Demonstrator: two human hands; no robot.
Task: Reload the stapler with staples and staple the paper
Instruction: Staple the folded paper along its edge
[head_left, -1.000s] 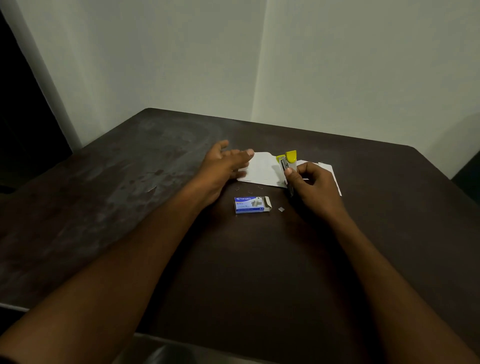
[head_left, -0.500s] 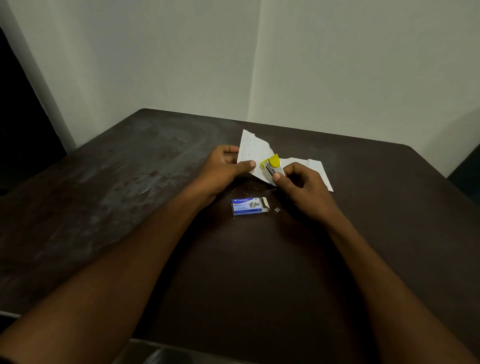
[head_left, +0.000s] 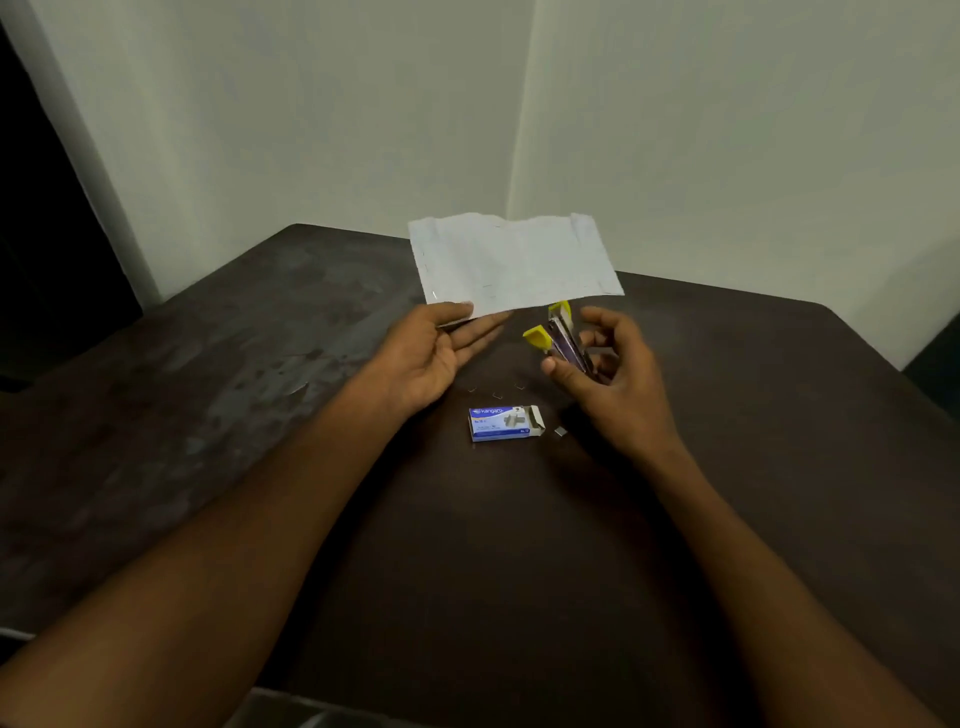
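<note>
Gaping between its yellow-tipped arms, the stapler sits gripped in the right hand above the table's middle. The left hand pinches the paper by its lower edge, raised toward the far edge. Loading looks done or nearly so; stapling appears still ahead. Nearer lie the staple box and loose staples; nothing blocks.

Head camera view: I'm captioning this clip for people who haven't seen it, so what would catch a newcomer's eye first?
The white paper, held up by its lower edge in the left hand against the pale wall. Next, the yellow-tipped stapler, hinged open in the right hand just right of it. Below them, a small blue staple box lies open on the dark table.
</note>
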